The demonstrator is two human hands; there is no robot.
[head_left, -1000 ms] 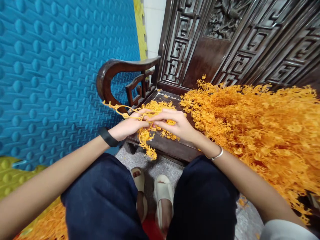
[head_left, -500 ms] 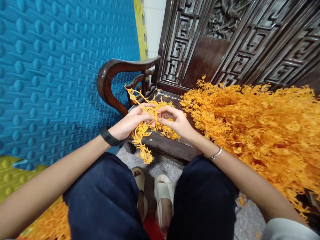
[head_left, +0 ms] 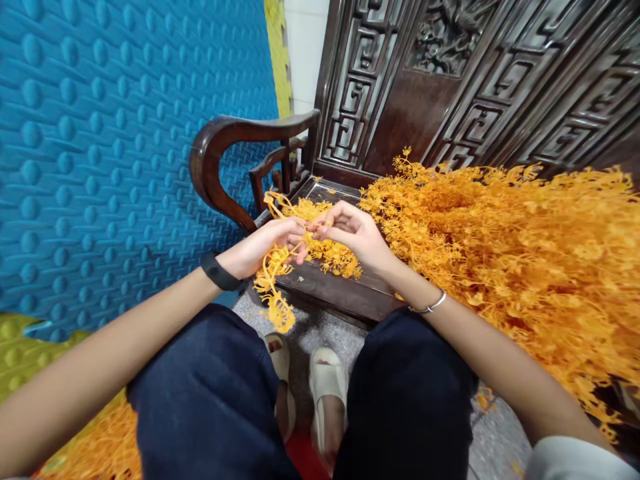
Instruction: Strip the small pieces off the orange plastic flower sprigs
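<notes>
Knees: dark blue trousers [head_left: 210, 387] fill the bottom centre, below both hands.
Left hand: centre of the frame, reaching in from lower left, a black wristband [head_left: 220, 272] on its wrist; its fingers are curled loosely around a yellow-orange artificial flower sprig [head_left: 279, 313].
Right hand: just right of centre [head_left: 361, 239], thumb and fingers bent toward each other, tips touching or almost touching the left fingertips; a speck of yellow shows there, but whether they grip it I cannot tell.
Left hand's place: its middle [head_left: 265, 243] sits level with the right hand, the two meeting at the fingertips.
Sprig's long axis: roughly upright in the frame, from a small loop above the left fingers, behind them, to a drooping tip below.
Nearer hand: the left; the sprig passes through its fingers, while most of its length lies to the left of the right hand.
Small pile: loose yellow-orange sprigs [head_left: 340, 257] on the bench seat [head_left: 345, 287], directly behind and under the fingertips.
Large heap: more sprigs [head_left: 515, 267] across the right of the frame, beyond the right forearm.
Armrest: curved dark wood [head_left: 205, 150], upper left of the hands.
Backrest: carved lattice [head_left: 400, 120], upper right.
</notes>
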